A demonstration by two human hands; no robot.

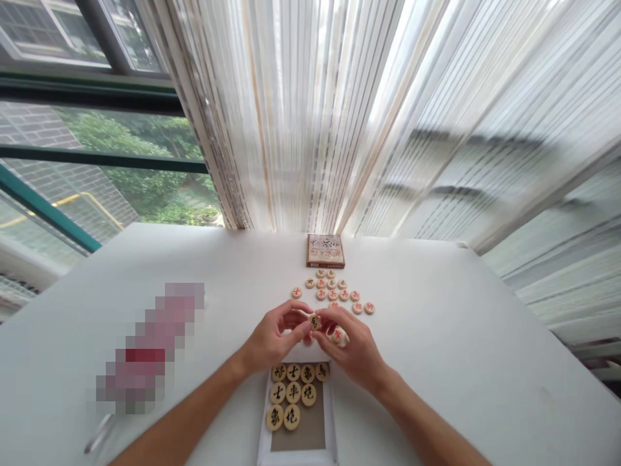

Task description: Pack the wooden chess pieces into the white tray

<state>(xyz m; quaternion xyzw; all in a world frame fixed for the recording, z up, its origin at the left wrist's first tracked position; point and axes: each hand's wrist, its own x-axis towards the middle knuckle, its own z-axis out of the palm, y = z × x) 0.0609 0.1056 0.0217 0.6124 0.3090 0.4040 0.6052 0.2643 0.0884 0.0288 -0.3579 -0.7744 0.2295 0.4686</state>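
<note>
Between the fingertips of my left hand (pixel 276 333) and my right hand (pixel 352 340) is a round wooden Chinese chess piece (pixel 314 323) with a black character, raised above the table. Both hands pinch it from opposite sides. A red-marked piece (pixel 338 335) shows by my right fingers; I cannot tell whether it is held or on the table. Below the hands, an open box tray (pixel 297 441) holds several black-marked pieces (pixel 293 392) in rows, characters up. Beyond the hands, several red-marked pieces (pixel 332 294) and a few black-marked ones lie loose, partly hidden by my fingers.
A box lid with printed writing (pixel 325 251) lies near the table's far edge. To the left, a blurred-out pinkish object (pixel 155 343) rests on the white table (pixel 436 323). Striped string curtains (pixel 301 116) hang behind it, beside a window.
</note>
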